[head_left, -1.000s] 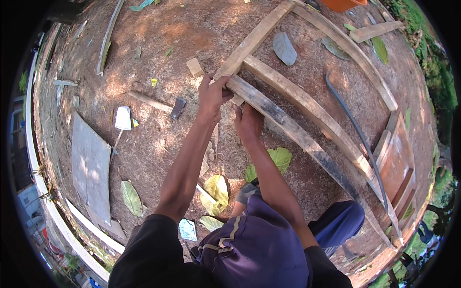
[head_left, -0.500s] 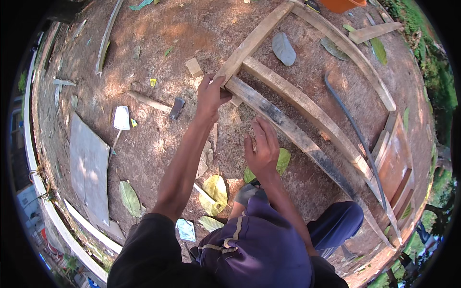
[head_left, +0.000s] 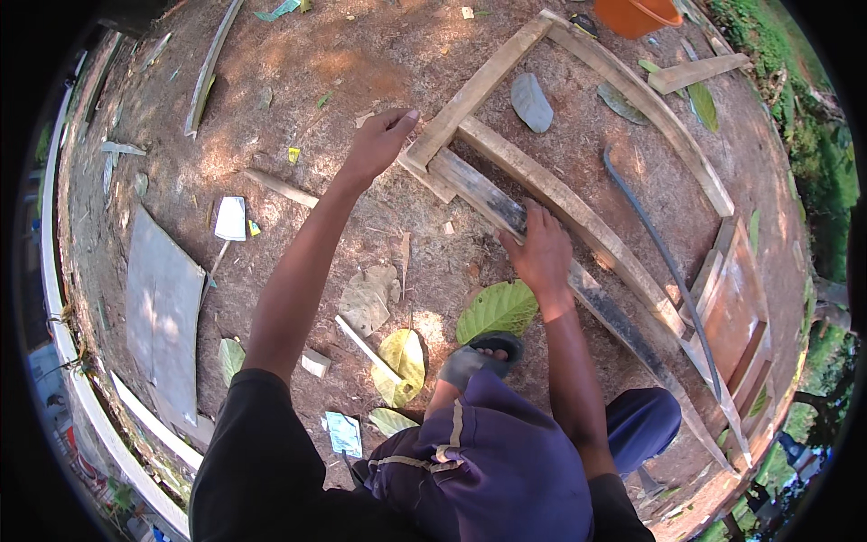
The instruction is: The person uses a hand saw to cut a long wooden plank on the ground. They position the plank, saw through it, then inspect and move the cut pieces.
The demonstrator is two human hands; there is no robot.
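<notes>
A wooden frame of joined bars lies on the ground, its short crosspiece (head_left: 483, 86) meeting a dark-stained bar (head_left: 483, 185) and a parallel middle bar (head_left: 560, 194). My right hand (head_left: 542, 248) rests on the stained bar, fingers bent over its far edge and not visibly gripping. Just left of the crosspiece's near end, my left hand (head_left: 377, 146) is closed with the thumb on top; whatever it holds, if anything, is hidden. Under that corner pokes out a small wood piece (head_left: 432, 183). The wooden handle (head_left: 280, 187) of an axe shows beside my left forearm, which hides the axe head.
A dark curved rod (head_left: 655, 217) crosses the frame's right side. Further right lies a brown wooden panel (head_left: 736, 289). A grey board (head_left: 163, 307) is at left, an orange bucket (head_left: 637, 16) at the far right. Leaves, including a big green one (head_left: 497, 309), litter the ground by my foot.
My left hand has left the frame's corner and moved up and left, closed. My right hand has shifted right onto the stained bar. The axe head is now hidden.
</notes>
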